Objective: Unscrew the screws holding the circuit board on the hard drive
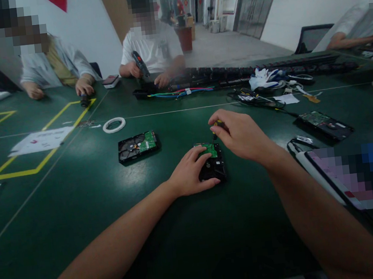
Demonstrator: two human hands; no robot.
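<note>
A black hard drive point(213, 168) with a green circuit board lies on the dark green table point(170, 239), in front of me. My left hand point(193, 170) rests on its left side, fingers spread over the board and the casing. Above the drive's far right corner, my right hand point(239, 134) grips a small yellow and black screwdriver point(217, 125), its shaft pointing down at the board's edge. To the left, a second hard drive point(138, 147) lies with its green board facing up, touched by neither hand.
A white tape roll point(114, 125) and printed paper point(41, 140) lie left. Cables point(255, 98), another drive point(327, 125) and a white device point(330, 177) are on the right. Across the table, a person point(151, 45) holds a power tool point(140, 63); others sit nearby.
</note>
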